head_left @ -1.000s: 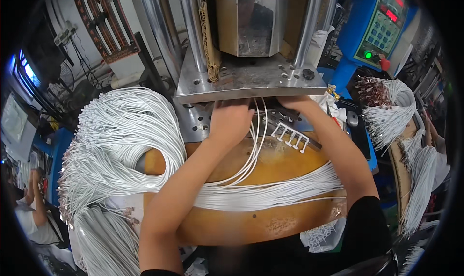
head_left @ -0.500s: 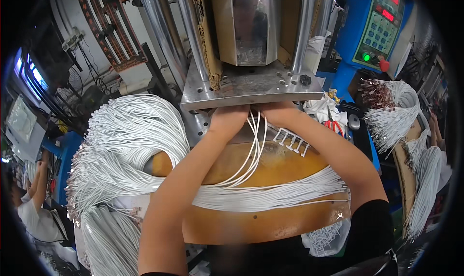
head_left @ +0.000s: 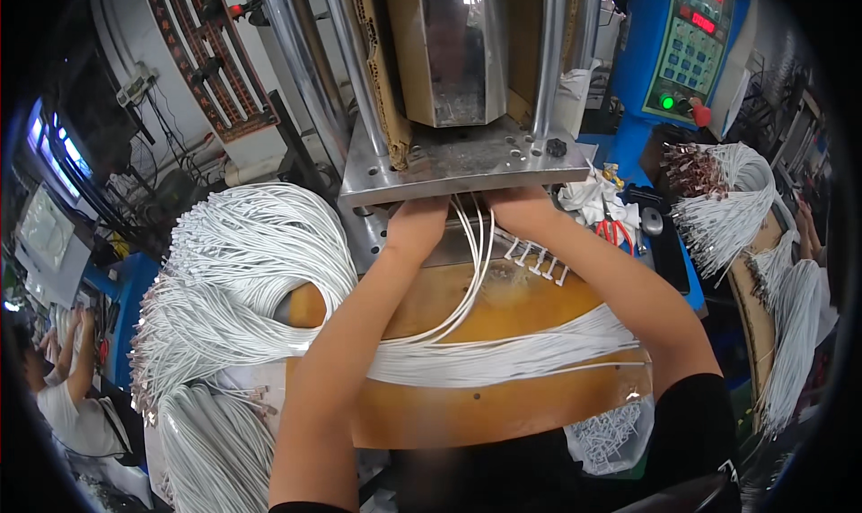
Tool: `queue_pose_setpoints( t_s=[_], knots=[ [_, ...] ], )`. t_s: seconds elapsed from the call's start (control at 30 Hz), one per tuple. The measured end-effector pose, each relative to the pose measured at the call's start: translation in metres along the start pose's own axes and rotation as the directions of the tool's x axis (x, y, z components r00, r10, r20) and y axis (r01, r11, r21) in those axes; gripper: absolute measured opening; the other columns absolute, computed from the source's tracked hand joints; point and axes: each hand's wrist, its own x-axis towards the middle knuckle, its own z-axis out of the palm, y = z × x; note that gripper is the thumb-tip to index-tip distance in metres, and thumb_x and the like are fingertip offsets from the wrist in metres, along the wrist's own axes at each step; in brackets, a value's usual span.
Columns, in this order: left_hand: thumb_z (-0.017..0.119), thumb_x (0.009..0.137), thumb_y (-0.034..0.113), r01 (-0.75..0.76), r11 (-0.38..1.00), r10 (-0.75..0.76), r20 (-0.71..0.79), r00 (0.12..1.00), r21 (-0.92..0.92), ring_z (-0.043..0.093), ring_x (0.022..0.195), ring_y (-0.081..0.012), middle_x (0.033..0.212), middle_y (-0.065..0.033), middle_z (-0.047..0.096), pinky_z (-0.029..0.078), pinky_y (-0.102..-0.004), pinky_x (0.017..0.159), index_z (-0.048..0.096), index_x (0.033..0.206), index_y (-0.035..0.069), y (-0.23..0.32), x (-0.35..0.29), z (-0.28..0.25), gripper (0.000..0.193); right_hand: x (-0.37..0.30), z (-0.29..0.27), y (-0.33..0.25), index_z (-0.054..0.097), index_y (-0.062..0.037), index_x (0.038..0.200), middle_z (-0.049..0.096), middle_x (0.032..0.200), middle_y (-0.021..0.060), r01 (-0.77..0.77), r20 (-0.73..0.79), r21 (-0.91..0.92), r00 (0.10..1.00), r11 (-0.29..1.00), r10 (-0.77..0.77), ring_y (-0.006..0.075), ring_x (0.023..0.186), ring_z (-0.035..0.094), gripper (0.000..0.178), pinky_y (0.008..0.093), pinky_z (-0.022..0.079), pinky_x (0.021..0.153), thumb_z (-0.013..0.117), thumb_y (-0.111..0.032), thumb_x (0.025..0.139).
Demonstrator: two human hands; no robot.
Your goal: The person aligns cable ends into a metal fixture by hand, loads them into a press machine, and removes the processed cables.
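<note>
Both my hands reach in under the thick steel plate [head_left: 467, 176] of a press. My left hand [head_left: 419, 224] is on the left of several white cables [head_left: 473, 284] that run out from beneath the plate and curve down to the left. On their other side is my right hand [head_left: 523, 212]. The plate hides the fingers of both hands and the cable ends, so any grip is out of sight. Beside my right wrist lies a row of small white T-shaped plastic pieces [head_left: 536, 263]. Below my forearms a flat bundle of white cables [head_left: 503, 356] stretches over the brown board [head_left: 413, 419].
Large heaps of white cables [head_left: 260, 221] fill the left side. A clear bag of small white pieces [head_left: 611, 437] sits at the front right. Red-handled pliers [head_left: 615, 234] and a blue control box [head_left: 646, 55] are at the right. Another person [head_left: 81, 405] works at far left.
My hands have drawn slightly apart beneath the plate, and the gap with the cables between them looks wider. The whole view has shifted a little.
</note>
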Motion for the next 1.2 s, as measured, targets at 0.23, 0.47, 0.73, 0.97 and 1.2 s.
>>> queue_pose_setpoints(
  t_s=[0.23,0.47,0.73,0.97,1.2],
  knots=[
    [0.056,0.088,0.022,0.104,0.969,-0.07,0.152,0.986,-0.223,0.048,0.127,-0.0363,0.135,-0.0224,0.052,0.038,-0.0418,0.107,0.051,0.129,-0.002,0.005,-0.036,-0.048,0.047,-0.026,-0.039,-0.022,0.052,0.0029,0.124,0.057,0.123,0.0247,-0.046,0.197,0.013,0.979,0.999,0.043,0.0403,0.116,0.054,0.036,0.0462,0.042,0.101,0.046,-0.01,0.091],
    [0.071,0.081,0.029,-0.202,0.751,0.265,0.007,0.964,-0.629,0.051,0.123,-0.0366,0.134,-0.0195,0.053,0.038,-0.0473,0.107,0.056,0.125,0.001,-0.013,-0.216,-0.177,0.055,-0.202,-0.2,-0.123,0.046,-0.0008,0.135,0.043,0.143,0.022,-0.213,0.453,0.322,0.89,0.923,0.047,0.0412,0.135,0.038,0.074,0.0534,0.025,0.113,0.071,-0.04,0.078],
    [0.076,0.069,0.027,-0.2,0.887,0.34,0.295,0.893,-0.415,0.044,0.133,-0.03,0.145,-0.0128,0.045,0.034,-0.0479,0.11,0.049,0.137,0.006,-0.001,-0.271,-0.172,0.076,-0.227,-0.206,-0.141,0.052,-0.0099,0.133,0.044,0.144,0.0165,-0.156,0.497,-0.033,0.854,0.987,0.152,0.0392,0.135,0.038,0.075,0.0551,0.024,0.113,0.077,-0.035,0.068],
    [0.075,0.068,0.025,-0.177,0.886,0.316,0.278,0.907,-0.429,0.043,0.134,-0.0289,0.146,-0.011,0.045,0.034,-0.0462,0.111,0.048,0.139,0.006,-0.007,-0.279,-0.177,0.078,-0.227,-0.202,-0.151,0.05,-0.0104,0.136,0.042,0.146,0.0162,-0.228,0.486,-0.007,0.85,0.974,0.203,0.0388,0.137,0.036,0.074,0.0541,0.023,0.114,0.075,-0.027,0.068],
    [0.074,0.07,0.024,-0.195,0.882,0.307,0.211,0.928,-0.429,0.045,0.133,-0.0291,0.144,-0.0118,0.047,0.034,-0.0459,0.111,0.047,0.139,0.005,-0.006,-0.284,-0.177,0.076,-0.23,-0.201,-0.151,0.049,-0.0101,0.137,0.038,0.149,0.0164,-0.195,0.494,-0.032,0.85,0.98,0.185,0.0391,0.139,0.033,0.079,0.0529,0.022,0.115,0.078,-0.03,0.067]
  ],
)
